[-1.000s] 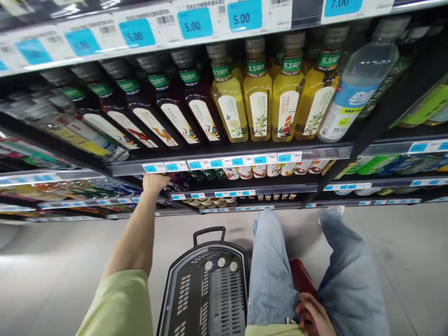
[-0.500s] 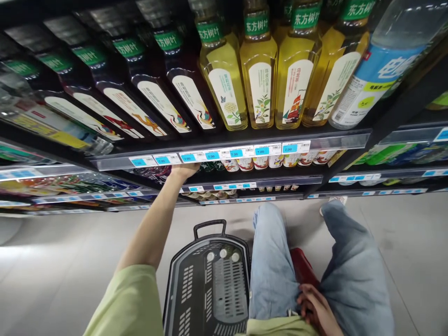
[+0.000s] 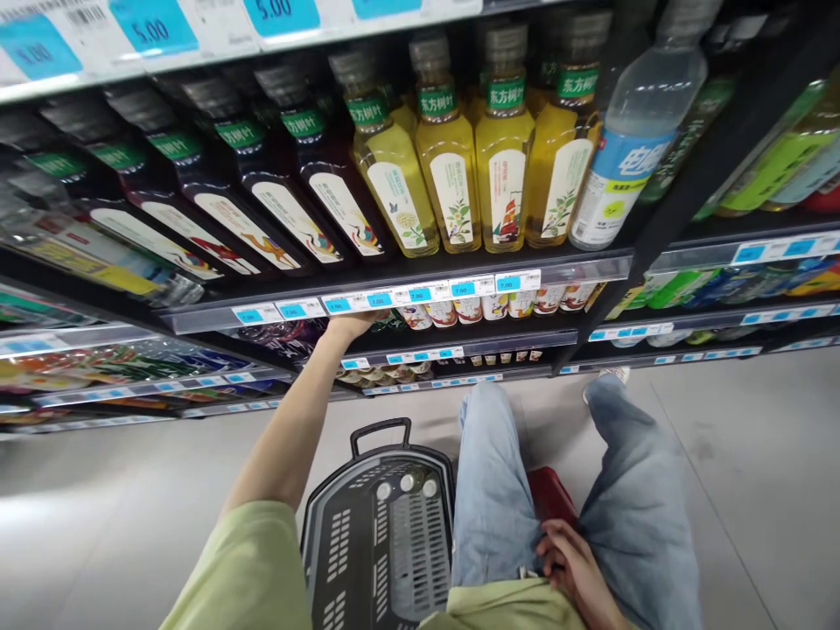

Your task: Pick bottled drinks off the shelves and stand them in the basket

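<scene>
My left hand [image 3: 353, 325] reaches into the lower shelf, beneath the price strip [image 3: 367, 299]. Its fingers are hidden under the shelf edge, so what they touch cannot be seen. Beside it on that lower shelf stand small bottles with white and red labels [image 3: 468, 309]. Above the strip are dark bottles [image 3: 347, 201] and yellow tea bottles [image 3: 451, 166]. My right hand [image 3: 565, 556] rests near my lap by the jeans [image 3: 495, 499], its fingers loosely curled and partly in shadow; no object shows in it.
A black and grey basket [image 3: 377, 542] with a raised handle stands on the floor left of my legs, with several white-capped bottles at its far end. A red object [image 3: 552, 496] shows between my legs. Shelving spans the front.
The view has tilted up, bringing the higher shelf's price tags into sight and shifting the scene slightly left. My left hand is still under the shelf edge; my right hand still lies near my lap.
</scene>
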Action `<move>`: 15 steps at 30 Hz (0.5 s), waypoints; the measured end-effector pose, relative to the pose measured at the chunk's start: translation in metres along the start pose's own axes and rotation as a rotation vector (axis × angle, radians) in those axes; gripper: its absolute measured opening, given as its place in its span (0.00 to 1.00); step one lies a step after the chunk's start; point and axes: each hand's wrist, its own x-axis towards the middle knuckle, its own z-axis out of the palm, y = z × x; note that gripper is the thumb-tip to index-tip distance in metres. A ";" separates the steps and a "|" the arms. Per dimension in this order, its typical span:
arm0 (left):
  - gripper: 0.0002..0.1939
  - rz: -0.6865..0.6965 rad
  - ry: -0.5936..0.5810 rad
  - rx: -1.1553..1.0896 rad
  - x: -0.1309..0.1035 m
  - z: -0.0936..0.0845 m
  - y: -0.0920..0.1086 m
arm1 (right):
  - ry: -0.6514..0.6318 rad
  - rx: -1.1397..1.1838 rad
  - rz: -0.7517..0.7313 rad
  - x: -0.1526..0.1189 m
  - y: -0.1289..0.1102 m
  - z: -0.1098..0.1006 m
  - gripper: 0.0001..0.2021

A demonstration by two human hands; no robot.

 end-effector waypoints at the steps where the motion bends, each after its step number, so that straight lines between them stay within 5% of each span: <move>1: 0.20 0.002 0.014 0.004 -0.006 0.000 0.001 | -0.010 -0.001 -0.010 0.001 0.000 0.000 0.32; 5: 0.10 -0.054 0.150 0.082 -0.046 0.006 0.007 | -0.032 -0.001 -0.062 0.005 -0.001 0.004 0.31; 10: 0.15 -0.106 0.329 0.057 -0.105 0.019 0.024 | -0.071 0.024 -0.095 0.008 -0.006 0.008 0.29; 15: 0.19 -0.053 0.511 -0.019 -0.145 -0.015 0.075 | -0.129 0.045 -0.156 0.009 -0.012 0.008 0.28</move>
